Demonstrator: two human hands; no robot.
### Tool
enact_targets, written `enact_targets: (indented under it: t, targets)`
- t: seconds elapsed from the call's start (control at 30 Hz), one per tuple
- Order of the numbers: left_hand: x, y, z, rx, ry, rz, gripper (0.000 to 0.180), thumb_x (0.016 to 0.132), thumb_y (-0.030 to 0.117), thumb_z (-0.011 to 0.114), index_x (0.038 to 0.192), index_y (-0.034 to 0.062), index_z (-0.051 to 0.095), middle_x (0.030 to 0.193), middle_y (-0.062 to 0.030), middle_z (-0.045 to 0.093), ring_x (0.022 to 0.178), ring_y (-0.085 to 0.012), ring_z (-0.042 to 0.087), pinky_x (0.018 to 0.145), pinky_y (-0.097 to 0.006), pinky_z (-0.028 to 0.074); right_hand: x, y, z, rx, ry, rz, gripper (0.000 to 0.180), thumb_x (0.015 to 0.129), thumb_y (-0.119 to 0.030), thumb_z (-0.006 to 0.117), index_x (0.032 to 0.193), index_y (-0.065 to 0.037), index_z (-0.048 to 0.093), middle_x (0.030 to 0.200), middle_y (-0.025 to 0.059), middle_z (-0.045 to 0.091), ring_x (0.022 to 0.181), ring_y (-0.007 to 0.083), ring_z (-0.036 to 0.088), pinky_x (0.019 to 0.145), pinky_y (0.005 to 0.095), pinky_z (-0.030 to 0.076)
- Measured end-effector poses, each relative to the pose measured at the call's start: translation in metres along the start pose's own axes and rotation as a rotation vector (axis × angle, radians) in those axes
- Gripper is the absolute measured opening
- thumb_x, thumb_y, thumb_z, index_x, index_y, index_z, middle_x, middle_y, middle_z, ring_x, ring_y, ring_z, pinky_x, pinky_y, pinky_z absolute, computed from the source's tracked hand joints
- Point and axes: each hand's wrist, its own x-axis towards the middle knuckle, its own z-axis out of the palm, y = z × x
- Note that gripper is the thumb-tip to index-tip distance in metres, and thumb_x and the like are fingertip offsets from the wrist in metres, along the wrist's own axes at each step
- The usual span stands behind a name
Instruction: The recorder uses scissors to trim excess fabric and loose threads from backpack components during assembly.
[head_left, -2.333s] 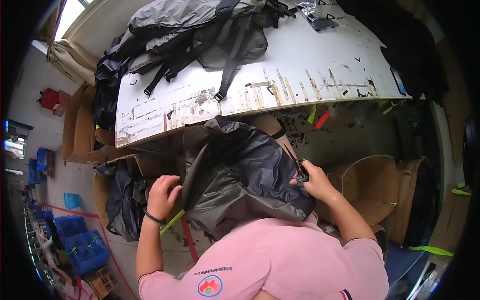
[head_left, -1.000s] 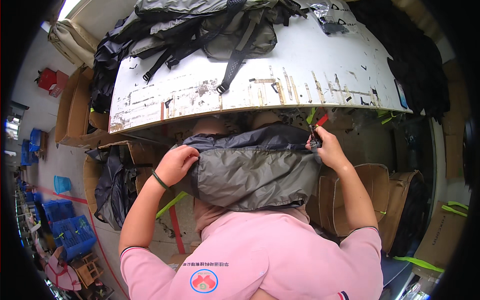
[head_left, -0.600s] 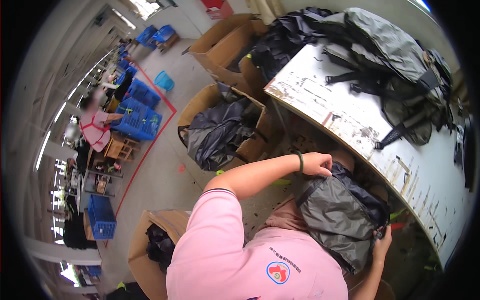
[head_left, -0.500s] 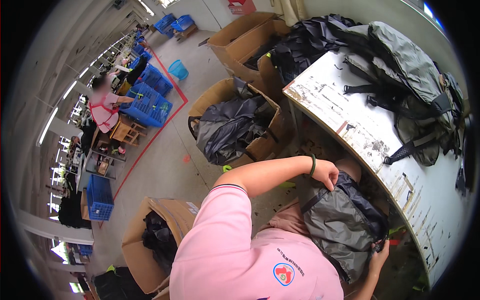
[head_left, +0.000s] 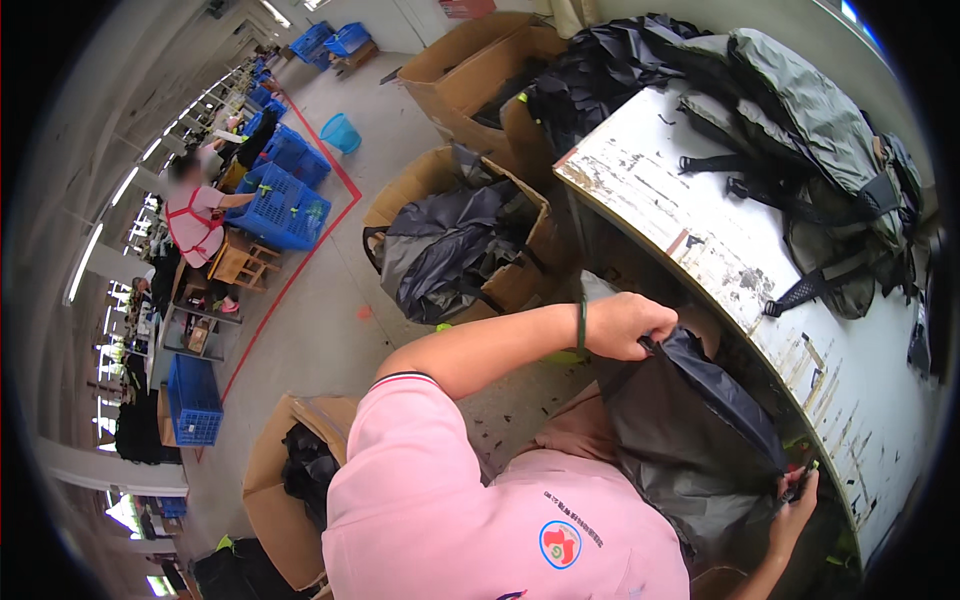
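A bag-like piece of thin grey and black fabric [head_left: 690, 420] lies over my lap, its black upper edge pulled taut between my two hands. My left hand [head_left: 625, 327], with a dark green bangle at the wrist, pinches the edge at one corner with its fingers closed. Further right and nearer, my right hand [head_left: 795, 505] grips the other end of that edge beside the table. A small dark bit with a yellow-green tip shows at its fingers; what it is I cannot make out.
A worn white table [head_left: 690, 215] curves along my right, with grey and black backpacks [head_left: 815, 130] and their straps on it. Cardboard boxes of dark fabric [head_left: 455, 245] stand ahead and another box [head_left: 265, 500] at left. A co-worker [head_left: 195, 215] stands beside blue crates [head_left: 285, 205] across the floor.
My left hand has raised its corner of the fabric slightly up and left. My right hand has shifted right, and the black edge between them is now stretched straighter.
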Motion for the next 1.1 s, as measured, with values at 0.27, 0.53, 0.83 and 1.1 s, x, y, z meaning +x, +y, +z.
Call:
enact_targets:
  t: [0.27, 0.53, 0.83, 1.1]
  targets:
    - [-0.017, -0.029, 0.016, -0.272, -0.315, -0.270, 0.038, 0.076, 0.030, 0.085, 0.083, 0.0059, 0.057, 0.073, 0.0004, 0.050, 0.068, -0.0113, 0.047, 0.060, -0.029, 0.041, 0.015, 0.034, 0.028, -0.422, -0.166, -0.007, 0.030, 0.069, 0.006, 0.060, 0.097, -0.004, 0.058, 0.088, 0.0206, 0.065, 0.088, 0.0428, 0.062, 0.075, 0.0474, 0.048]
    - [-0.004, -0.031, 0.042, -0.109, -0.215, 0.022, 0.029, 0.077, 0.027, 0.080, 0.081, 0.0083, 0.059, 0.080, -0.0055, 0.059, 0.078, -0.0227, 0.057, 0.077, -0.034, 0.044, 0.002, 0.034, 0.021, -0.469, -0.176, 0.064, 0.028, 0.069, -0.005, 0.072, 0.094, -0.004, 0.059, 0.087, 0.0191, 0.066, 0.086, 0.0411, 0.063, 0.071, 0.0450, 0.048]
    - [0.008, -0.018, 0.043, -0.484, -0.177, -0.266, 0.014, 0.084, 0.008, 0.072, 0.095, 0.0034, 0.064, 0.084, 0.0003, 0.062, 0.080, -0.0073, 0.056, 0.074, -0.024, 0.047, 0.033, -0.055, 0.061, -0.473, -0.237, -0.348, 0.060, 0.057, -0.049, 0.087, 0.086, -0.004, 0.059, 0.077, 0.0122, 0.062, 0.075, 0.0354, 0.062, 0.066, 0.0428, 0.048]
    - [0.013, -0.010, 0.038, -0.693, -0.207, -0.335, 0.015, 0.085, 0.008, 0.071, 0.097, 0.0030, 0.065, 0.085, 0.0035, 0.060, 0.080, -0.0048, 0.052, 0.075, -0.022, 0.045, 0.046, -0.082, 0.087, -0.524, -0.358, -0.534, 0.058, 0.062, -0.057, 0.082, 0.082, -0.007, 0.058, 0.076, 0.0104, 0.061, 0.075, 0.0315, 0.061, 0.068, 0.0405, 0.045]
